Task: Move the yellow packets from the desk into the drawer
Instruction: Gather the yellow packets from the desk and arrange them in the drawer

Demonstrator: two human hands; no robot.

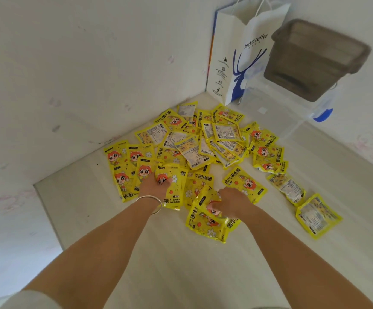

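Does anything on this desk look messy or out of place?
Yes. The yellow hand-warmer packets lie in a loose scattered heap in the desk's corner, overlapping, some face up, some face down. The left hand and right hand each grip one. Nothing looks torn.

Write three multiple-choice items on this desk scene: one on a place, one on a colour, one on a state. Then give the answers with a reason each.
1. Where does the white paper bag stand?
A. behind the pile of packets, in the corner
B. near the desk's front edge
C. under the left hand

2. What colour is the deer on the bag?
A. red
B. blue
C. green

3. What is the left hand doing?
A. hanging idle
B. gripping a yellow packet
C. lifting the bag

Answers: 1 A, the bag stands against the wall beyond the packets. 2 B, the print is blue. 3 B, its fingers close on a packet.
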